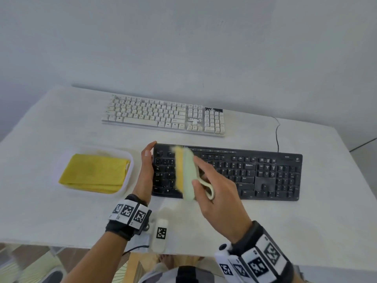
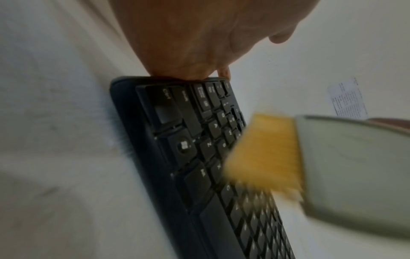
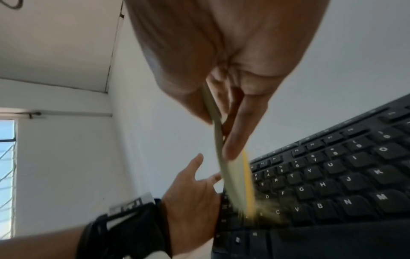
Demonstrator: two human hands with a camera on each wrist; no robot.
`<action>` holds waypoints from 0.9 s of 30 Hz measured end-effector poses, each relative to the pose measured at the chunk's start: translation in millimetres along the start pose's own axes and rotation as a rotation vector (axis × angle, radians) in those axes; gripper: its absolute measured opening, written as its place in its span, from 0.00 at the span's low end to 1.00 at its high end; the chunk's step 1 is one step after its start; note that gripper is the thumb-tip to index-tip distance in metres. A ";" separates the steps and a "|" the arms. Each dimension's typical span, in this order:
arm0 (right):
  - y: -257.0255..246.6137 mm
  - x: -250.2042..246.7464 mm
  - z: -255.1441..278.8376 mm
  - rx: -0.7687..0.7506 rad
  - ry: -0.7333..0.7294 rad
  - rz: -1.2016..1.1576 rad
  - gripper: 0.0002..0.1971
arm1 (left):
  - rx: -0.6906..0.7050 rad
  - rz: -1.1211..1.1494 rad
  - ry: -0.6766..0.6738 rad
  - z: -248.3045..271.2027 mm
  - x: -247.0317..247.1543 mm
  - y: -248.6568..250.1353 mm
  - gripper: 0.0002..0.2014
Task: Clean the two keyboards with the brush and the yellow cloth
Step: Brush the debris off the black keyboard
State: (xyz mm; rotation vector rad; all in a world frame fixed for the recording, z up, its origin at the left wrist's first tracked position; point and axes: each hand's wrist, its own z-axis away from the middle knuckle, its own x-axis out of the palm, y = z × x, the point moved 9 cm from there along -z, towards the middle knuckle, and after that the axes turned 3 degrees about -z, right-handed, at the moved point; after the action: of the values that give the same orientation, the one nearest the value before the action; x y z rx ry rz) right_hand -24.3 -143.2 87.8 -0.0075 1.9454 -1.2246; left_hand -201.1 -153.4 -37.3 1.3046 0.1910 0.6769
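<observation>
Brush [image 1: 184,172], pale green, yellow bristles, right hand [image 1: 219,198] fingers gripping it, left hand [image 1: 145,172] fingers straight

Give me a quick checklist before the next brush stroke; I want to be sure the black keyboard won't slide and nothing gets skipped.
1. Black keyboard steadied: ok, the left hand rests against its left end.
2. Brush firmly held: ok, the right hand grips its pale green handle.
3. Bristles on the keys: ok, they meet the left letter keys in the right wrist view.
4. Yellow cloth ready: ok, folded in the white tray left of the keyboard.
5. White keyboard cleaned: cannot tell; it lies behind, with no hand on it.
</observation>
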 end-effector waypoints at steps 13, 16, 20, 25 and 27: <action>-9.8 14.1 -21.3 -0.062 0.043 0.003 0.24 | -0.018 0.046 -0.054 0.0 3.7 1.1 0.20; -4.7 38.6 -18.0 -0.021 -0.153 0.018 0.23 | 0.014 0.053 -0.042 -1.5 0.5 1.9 0.21; -16.7 25.6 -24.0 -0.034 -0.167 -0.064 0.22 | 0.014 0.045 -0.027 -1.5 -0.3 1.0 0.18; -21.7 35.1 -33.1 -0.098 -0.088 0.021 0.25 | 0.012 0.000 -0.002 -1.4 -2.3 2.1 0.19; -16.6 45.9 -27.4 -0.056 -0.217 0.009 0.24 | -0.006 0.026 -0.005 -3.0 -2.9 0.0 0.19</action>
State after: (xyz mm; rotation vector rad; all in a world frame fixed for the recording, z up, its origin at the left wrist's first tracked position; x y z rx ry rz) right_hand -78.7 -149.9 76.8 -0.1541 1.7879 -1.1150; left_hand -204.9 -152.6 -38.8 1.3048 0.1678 0.6958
